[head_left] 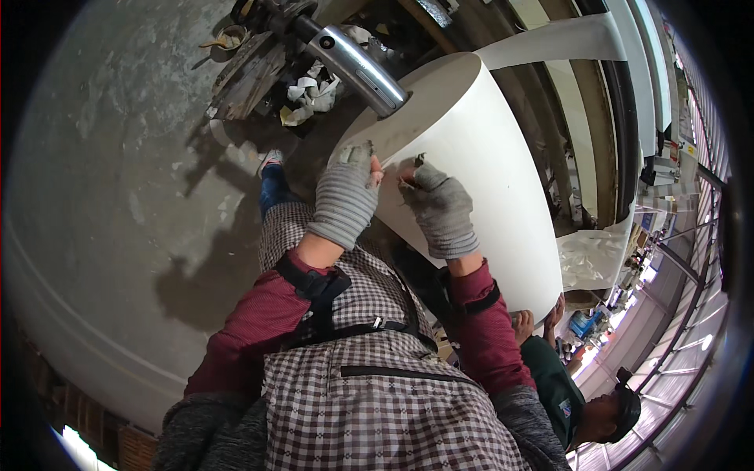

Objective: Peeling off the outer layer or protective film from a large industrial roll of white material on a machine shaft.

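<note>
A very large white paper roll (503, 157) sits on a shiny metal shaft (357, 67) that runs out of its end face. Both my hands wear grey knitted gloves and rest on the rim where the end face meets the outer wrap. My left hand (345, 196) presses on the edge of the roll. My right hand (441, 208) pinches at the paper edge beside it, fingertips close to those of the left. A sheet of paper (558, 39) leads off the top of the roll.
Grey concrete floor (118, 173) lies to the left, with scrap paper (310, 94) and wooden boards (247, 71) near the shaft's far end. Another person (573, 392) in a dark green top crouches at the roll's far end, hand against it. Machine frames stand at right.
</note>
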Available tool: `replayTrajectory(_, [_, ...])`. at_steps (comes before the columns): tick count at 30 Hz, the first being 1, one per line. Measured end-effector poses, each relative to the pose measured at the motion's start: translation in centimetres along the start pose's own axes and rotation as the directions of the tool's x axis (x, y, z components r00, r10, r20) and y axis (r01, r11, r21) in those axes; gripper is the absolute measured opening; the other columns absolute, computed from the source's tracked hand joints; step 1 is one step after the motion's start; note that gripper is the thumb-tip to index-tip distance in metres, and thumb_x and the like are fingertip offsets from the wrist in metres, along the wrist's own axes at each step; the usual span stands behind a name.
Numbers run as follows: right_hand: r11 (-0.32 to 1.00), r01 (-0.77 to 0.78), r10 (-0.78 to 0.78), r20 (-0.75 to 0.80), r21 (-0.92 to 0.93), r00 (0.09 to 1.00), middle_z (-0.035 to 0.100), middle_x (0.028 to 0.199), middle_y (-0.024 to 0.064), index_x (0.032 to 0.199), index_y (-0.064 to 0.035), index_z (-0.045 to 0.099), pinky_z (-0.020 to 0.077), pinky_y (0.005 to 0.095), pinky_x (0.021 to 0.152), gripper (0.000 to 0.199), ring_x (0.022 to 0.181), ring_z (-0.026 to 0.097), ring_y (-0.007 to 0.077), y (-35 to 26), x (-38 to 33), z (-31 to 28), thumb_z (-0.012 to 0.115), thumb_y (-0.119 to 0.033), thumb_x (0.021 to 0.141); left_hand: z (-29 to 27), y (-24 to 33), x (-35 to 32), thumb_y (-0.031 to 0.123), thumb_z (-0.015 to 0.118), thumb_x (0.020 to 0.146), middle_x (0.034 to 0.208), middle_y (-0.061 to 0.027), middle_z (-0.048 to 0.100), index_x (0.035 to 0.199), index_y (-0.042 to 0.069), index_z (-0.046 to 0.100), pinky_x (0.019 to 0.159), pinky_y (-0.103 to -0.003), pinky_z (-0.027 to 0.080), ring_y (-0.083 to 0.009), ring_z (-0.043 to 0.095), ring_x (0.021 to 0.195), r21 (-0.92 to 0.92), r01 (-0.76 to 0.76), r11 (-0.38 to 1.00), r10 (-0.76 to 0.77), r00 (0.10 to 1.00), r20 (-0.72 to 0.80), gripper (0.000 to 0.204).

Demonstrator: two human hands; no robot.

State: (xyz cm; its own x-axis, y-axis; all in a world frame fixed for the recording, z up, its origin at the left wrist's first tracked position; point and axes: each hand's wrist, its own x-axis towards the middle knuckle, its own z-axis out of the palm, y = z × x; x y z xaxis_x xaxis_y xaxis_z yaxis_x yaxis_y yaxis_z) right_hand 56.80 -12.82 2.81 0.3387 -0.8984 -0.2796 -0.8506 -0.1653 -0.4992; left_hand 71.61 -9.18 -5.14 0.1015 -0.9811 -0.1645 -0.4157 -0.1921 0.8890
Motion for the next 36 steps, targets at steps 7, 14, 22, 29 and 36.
replayTrajectory(7, [0.949,0.134,-0.155,-0.051,-0.284,0.987,0.064,0.114,0.015,0.089,-0.0125,0.067,0.0548,0.035,0.076,0.017,0.102,0.064,0.0286,-1.8,2.3,-0.8,0.072,-0.013,0.073,0.4,0.4,0.0,0.002,0.06,0.076,0.094,-0.0195,0.06,0.1,0.0,0.054,0.075,-0.042,0.05,-0.0353,0.06,0.088,0.096,0.067,0.993,-0.064,0.997,-0.034,0.025])
replayTrajectory(14, [0.869,0.286,-0.297,0.037,-0.404,0.954,0.063,0.116,0.0144,0.091,-0.0133,0.068,0.0542,0.0358,0.074,0.018,0.096,0.065,0.0299,-2.7,2.9,-1.0,0.071,-0.019,0.074,1.2,-0.7,-0.2,-0.002,0.06,0.075,0.089,-0.0177,0.062,0.096,-0.003,0.055,0.074,-0.04,0.05,-0.0343,0.06,0.084,-0.027,0.052,0.998,-0.055,0.995,-0.089,0.022])
replayTrajectory(22, [0.786,0.451,-0.424,0.163,-0.422,0.891,0.057,0.122,0.0098,0.102,-0.0107,0.066,0.0525,0.0343,0.079,0.021,0.095,0.063,0.0288,-2.7,3.5,-0.9,0.058,-0.016,0.083,2.6,-2.2,-1.2,0.001,0.052,0.082,0.089,-0.0186,0.06,0.096,-0.003,0.057,0.073,-0.037,0.051,-0.0327,0.061,0.083,0.159,-0.083,0.984,0.128,0.947,-0.296,0.015])
replayTrajectory(29, [0.892,0.412,-0.391,0.14,-0.186,0.91,0.06,0.108,0.0137,0.11,-0.0066,0.06,0.0491,0.0389,0.08,0.027,0.093,0.061,0.0319,-1.8,3.5,-1.4,0.056,-0.02,0.088,1.8,0.4,-1.4,-0.002,0.046,0.08,0.111,-0.0226,0.059,0.113,-0.003,0.057,0.091,-0.04,0.045,-0.0375,0.057,0.101,0.164,0.012,0.986,0.024,0.977,-0.213,0.035])
replayTrajectory(36, [0.841,0.533,-0.535,0.005,-0.091,0.845,0.055,0.117,0.0149,0.106,-0.0043,0.063,0.0493,0.0398,0.085,0.028,0.1,0.06,0.0327,-1.1,2.6,-1.1,0.057,-0.017,0.082,1.1,-4.5,-0.2,0.005,0.046,0.083,0.113,-0.0257,0.059,0.116,-0.004,0.056,0.091,-0.041,0.046,-0.0395,0.056,0.106,0.198,-0.022,0.98,0.04,0.995,-0.088,0.036])
